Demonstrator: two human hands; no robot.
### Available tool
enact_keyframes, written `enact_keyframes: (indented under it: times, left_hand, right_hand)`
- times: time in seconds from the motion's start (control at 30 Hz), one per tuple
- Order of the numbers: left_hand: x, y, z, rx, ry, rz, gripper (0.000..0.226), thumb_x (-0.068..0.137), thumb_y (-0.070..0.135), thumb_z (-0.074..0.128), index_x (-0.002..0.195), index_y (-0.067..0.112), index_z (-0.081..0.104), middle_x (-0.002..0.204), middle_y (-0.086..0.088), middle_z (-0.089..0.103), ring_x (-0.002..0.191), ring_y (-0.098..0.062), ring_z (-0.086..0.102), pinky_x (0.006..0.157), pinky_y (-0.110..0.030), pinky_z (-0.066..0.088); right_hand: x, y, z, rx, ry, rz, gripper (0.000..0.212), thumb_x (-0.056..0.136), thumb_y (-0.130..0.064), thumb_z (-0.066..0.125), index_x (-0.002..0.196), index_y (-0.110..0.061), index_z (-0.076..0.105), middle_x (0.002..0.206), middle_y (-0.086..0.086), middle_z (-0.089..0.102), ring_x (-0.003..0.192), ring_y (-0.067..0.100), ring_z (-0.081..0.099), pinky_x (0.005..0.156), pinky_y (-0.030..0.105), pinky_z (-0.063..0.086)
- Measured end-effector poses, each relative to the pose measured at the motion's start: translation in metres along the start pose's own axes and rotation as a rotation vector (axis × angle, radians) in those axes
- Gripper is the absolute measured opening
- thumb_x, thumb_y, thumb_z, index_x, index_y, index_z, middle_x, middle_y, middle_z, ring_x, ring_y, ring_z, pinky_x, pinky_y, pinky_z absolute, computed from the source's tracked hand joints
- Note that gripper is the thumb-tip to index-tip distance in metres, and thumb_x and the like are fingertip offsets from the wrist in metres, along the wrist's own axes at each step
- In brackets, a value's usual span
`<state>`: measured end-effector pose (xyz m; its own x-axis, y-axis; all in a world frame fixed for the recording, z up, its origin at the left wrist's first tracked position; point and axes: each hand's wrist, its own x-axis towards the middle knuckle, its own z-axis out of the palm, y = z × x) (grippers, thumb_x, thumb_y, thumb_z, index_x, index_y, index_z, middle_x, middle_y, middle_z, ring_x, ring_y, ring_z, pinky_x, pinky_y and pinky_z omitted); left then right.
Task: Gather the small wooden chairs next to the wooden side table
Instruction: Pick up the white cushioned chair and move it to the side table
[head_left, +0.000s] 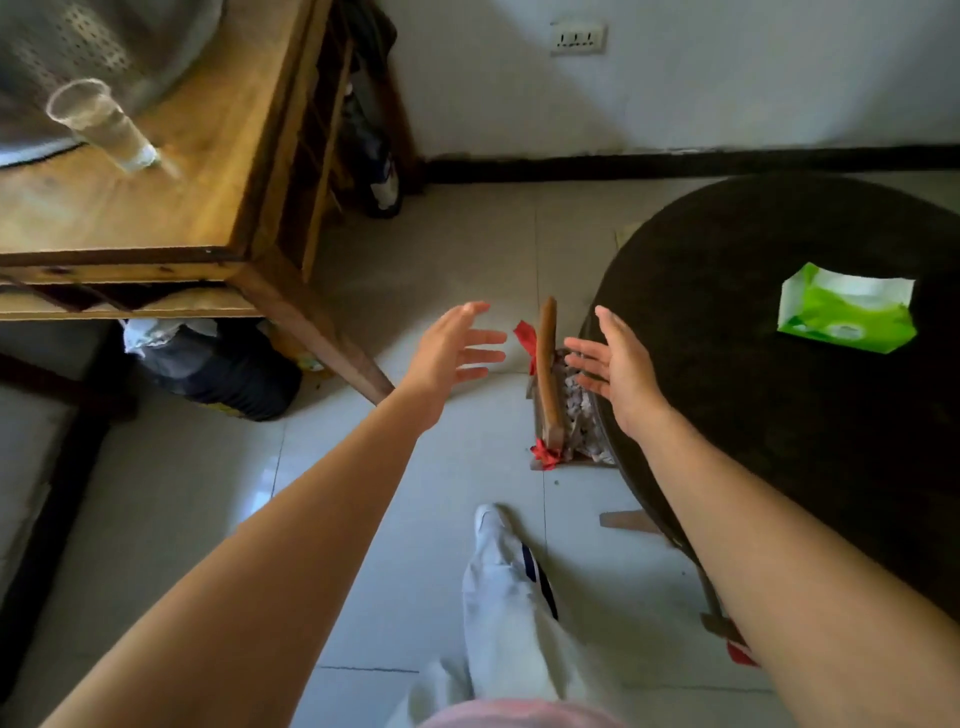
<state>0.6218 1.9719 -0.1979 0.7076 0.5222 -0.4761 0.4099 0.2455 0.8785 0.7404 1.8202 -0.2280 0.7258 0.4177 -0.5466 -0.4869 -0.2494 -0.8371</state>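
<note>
Head view, 2 spread, empty hands (left hand (451, 347), right hand (618, 364)) flanking small wooden chair (548, 379), tucked under round dark table (779, 415)

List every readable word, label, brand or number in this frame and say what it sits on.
No text can be read.
Green tissue pack on the dark round table: a white oval mark on its side, too blurred to read.
Wall socket: no lettering visible.
Dark bottle behind the wooden side table: white label, illegible.
Clear plastic cup: no print visible.
</note>
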Motion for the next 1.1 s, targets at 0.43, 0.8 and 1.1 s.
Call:
enact_keyframes:
  times: [0.43, 0.8, 1.1]
  left_hand:
    - [0.161, -0.069, 0.039, 0.02, -0.126, -0.184, 0.03, 0.088, 0.014, 0.058, 0.111, 0.032, 0.054, 0.098, 0.014, 0.059, 0.104, -0.017, 0.053, 0.079, -0.03, 0.045]
    - [0.244, -0.162, 0.092, 0.366, -0.164, -0.289, 0.067, 0.09, 0.031, 0.054, 0.145, 0.027, 0.015, 0.117, -0.01, 0.056, 0.096, -0.028, 0.058, 0.081, -0.046, 0.056]
    - [0.253, -0.173, 0.088, 0.444, -0.123, -0.138, 0.062, 0.091, 0.031, 0.051, 0.146, 0.023, 0.022, 0.108, -0.006, 0.06, 0.072, -0.01, 0.054, 0.074, -0.033, 0.052]
  right_hand:
    - [0.123, 0.086, 0.022, -0.299, -0.002, 0.126, 0.068, 0.087, -0.029, 0.061, 0.144, -0.04, 0.025, 0.13, -0.007, 0.058, 0.09, 0.002, 0.056, 0.067, 0.02, 0.044]
    - [0.182, 0.184, 0.046, -0.969, 0.117, -0.027, 0.076, 0.089, -0.017, 0.054, 0.148, -0.021, 0.006, 0.101, 0.012, 0.068, 0.083, 0.029, 0.067, 0.071, 0.039, 0.056]
    - [0.172, 0.184, 0.062, -1.071, 0.175, 0.017, 0.097, 0.079, -0.013, 0.07, 0.147, -0.022, 0.001, 0.121, 0.009, 0.06, 0.101, 0.027, 0.064, 0.082, 0.04, 0.055]
